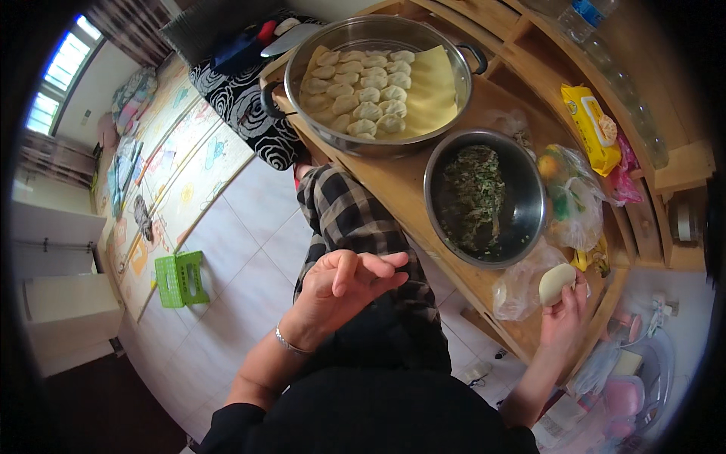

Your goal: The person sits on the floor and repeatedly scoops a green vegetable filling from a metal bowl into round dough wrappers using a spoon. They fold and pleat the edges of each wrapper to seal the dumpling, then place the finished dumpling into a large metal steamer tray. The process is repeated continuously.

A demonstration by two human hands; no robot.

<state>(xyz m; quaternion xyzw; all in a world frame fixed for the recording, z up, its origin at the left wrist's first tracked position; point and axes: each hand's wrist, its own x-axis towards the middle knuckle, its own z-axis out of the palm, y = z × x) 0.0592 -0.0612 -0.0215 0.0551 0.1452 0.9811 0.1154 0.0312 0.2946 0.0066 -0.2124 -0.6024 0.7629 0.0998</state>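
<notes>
Left hand [337, 284] raised, half-curled — right hand [563, 318] apparently pinching, 2 bare forearms [261, 368]

This is a home, by the look of it a living room serving as a kitchen. Its lived-in side shows at the left: a window [64, 76] with patterned curtains [132, 26], a pale floor mat [185, 193] printed with cartoon-like pictures, clothes [123, 178] strewn across it, and a green plastic stool [181, 280] on the tiled floor [242, 242]. Home cooking shows on the wooden table [408, 172]: a wide pan [412, 144] of rows of dumplings [370, 94], and a metal bowl [522, 219] with chopped green filling [484, 181]. Household odds and ends crowd nearby, including a yellow packet [586, 125], bagged fruit [571, 200] and plastic tubs [624, 397].
</notes>
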